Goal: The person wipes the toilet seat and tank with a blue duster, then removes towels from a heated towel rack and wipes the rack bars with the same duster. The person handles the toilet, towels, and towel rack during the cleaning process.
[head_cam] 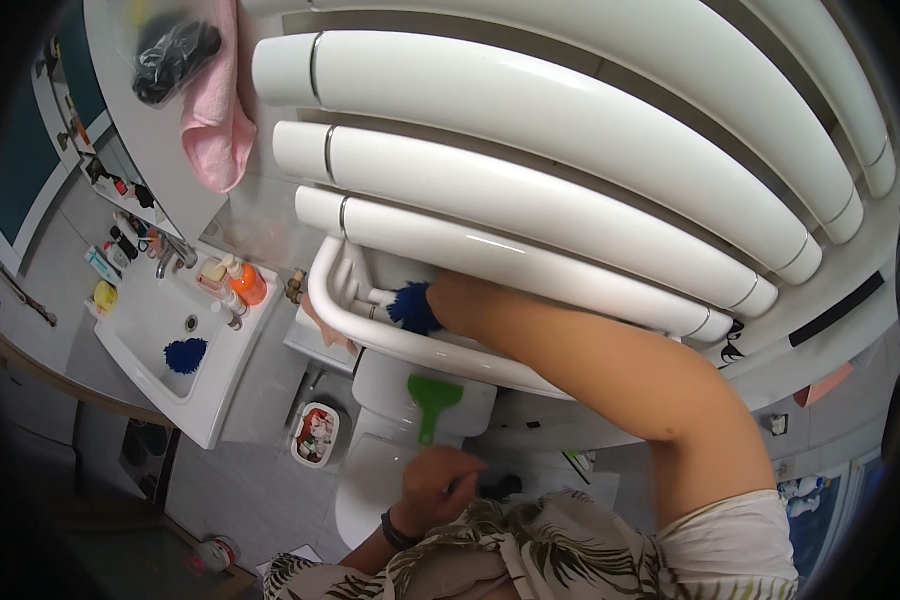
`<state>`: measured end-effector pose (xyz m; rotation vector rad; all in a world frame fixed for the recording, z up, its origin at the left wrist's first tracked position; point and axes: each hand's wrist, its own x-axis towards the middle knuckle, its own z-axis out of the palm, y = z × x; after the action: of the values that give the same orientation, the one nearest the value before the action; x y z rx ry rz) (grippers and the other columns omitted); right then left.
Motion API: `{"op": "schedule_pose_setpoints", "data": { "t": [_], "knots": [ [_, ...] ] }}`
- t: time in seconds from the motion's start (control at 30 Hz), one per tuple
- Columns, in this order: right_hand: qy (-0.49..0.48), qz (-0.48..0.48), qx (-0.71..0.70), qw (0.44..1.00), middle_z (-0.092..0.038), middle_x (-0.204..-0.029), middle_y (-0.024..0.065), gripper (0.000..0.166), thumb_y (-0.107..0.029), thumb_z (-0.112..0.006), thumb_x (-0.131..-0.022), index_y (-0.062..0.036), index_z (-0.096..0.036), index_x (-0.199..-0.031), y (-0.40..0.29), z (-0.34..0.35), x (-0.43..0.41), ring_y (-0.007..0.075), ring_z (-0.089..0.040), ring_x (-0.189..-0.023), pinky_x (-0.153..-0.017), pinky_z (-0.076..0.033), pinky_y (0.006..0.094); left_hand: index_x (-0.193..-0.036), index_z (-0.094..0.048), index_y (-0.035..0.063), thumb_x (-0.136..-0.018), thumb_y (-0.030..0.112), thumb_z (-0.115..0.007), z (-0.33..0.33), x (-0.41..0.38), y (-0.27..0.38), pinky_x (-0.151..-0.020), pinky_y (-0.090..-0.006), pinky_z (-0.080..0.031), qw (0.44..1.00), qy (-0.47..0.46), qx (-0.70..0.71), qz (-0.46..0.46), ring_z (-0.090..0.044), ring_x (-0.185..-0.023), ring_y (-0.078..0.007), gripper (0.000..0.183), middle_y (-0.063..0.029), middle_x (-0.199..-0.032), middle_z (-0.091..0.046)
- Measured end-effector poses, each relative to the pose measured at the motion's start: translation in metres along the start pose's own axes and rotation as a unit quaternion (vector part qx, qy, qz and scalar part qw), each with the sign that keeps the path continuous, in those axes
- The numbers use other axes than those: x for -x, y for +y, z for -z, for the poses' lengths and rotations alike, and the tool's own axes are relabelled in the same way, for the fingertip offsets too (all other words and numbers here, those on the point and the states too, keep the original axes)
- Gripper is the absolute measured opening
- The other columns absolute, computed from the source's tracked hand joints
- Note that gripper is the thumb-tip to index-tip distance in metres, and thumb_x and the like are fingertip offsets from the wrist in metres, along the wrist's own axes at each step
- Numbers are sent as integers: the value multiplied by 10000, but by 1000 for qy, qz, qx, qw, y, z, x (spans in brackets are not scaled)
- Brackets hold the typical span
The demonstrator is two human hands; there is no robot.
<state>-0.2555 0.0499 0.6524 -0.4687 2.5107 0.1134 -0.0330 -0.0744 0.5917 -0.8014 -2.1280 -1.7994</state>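
Note:
My right forearm (540, 322) reaches into the lower part of a white towel-rail radiator (465, 251). A blue chenille cleaning mitt (412, 307) covers the end of that arm, hiding my right hand. The mitt touches the white pipework (379, 296) behind the lowest curved rail (420, 352). Close to my body, my left hand (439, 484) is held with curled fingers and nothing visible in it. It hovers above the white toilet (371, 469), a dark band around its wrist. A green squeegee-like scraper (429, 401) lies on the toilet's cistern.
At left stands a washbasin (142, 322) holding another blue chenille piece (186, 355). An orange pump bottle (246, 281) is on its rim. A pink towel (217, 127) hangs above beside a bagged black object (174, 60). A small waste bin (316, 435) sits beside the toilet.

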Motion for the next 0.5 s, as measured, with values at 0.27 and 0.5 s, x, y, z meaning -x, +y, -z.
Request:
{"op": "schedule_pose_setpoints", "data": {
  "t": [0.27, 0.5],
  "knots": [
    [72, 33, 3, 997, -511, -1271, 223, 403, -138, -522, -860, -106, -552, -1260, 61, -25, 128, 346, -504, -1136, -955, -423, 425, -831, -685, 41, -757, 18, -606, -19, 1, -23, -627, -361, -500, 993, -110, 35, 26, -636, -691, -275, 111, -107, -776, -662],
    [-3, -168, -54, 984, -526, -1248, 211, 390, -155, -520, -871, -98, -554, -1255, 100, -30, 171, 317, -510, -1114, -934, -429, 411, -843, -681, 53, -760, 12, -603, -40, -26, -33, -606, -353, -496, 984, -157, 88, 5, -630, -668, -267, 121, -102, -777, -665]
  ]
}}
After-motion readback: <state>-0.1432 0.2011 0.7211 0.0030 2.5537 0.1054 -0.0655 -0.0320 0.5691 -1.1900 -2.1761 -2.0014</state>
